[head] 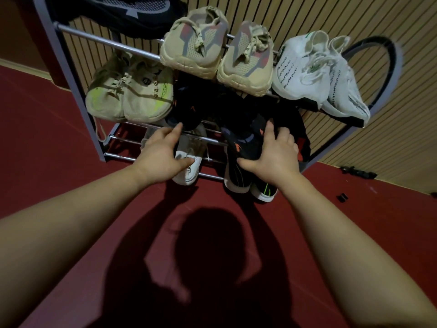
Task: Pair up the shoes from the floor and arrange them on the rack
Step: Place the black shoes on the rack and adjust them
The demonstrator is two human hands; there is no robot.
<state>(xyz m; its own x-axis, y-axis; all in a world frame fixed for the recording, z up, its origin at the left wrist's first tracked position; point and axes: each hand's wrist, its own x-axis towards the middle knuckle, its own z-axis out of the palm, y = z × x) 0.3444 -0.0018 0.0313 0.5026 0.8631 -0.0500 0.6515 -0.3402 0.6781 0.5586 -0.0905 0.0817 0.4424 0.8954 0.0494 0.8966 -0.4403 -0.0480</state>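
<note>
A metal shoe rack (132, 47) stands against the wall. Its upper shelf carries a beige camouflage pair (189, 43) and a white knit pair (305, 67). One shelf down, a beige pair with yellow-green patches (106, 91) sits at the left, and dark shoes lie in shadow in the middle. My left hand (163, 155) is open, its forefinger touching the toe of one dark shoe (186, 110). My right hand (272, 152) wraps over a dark shoe with orange marks (246, 143). Below are a white shoe (189, 171) and black shoes with green stripes (264, 190).
A black sneaker (118, 10) rests on the top shelf at the left. A dark hoop (397, 67) leans behind the rack's right end. Small black items (357, 172) lie on the red floor (59, 162) by the slatted wall. My shadow falls on the floor.
</note>
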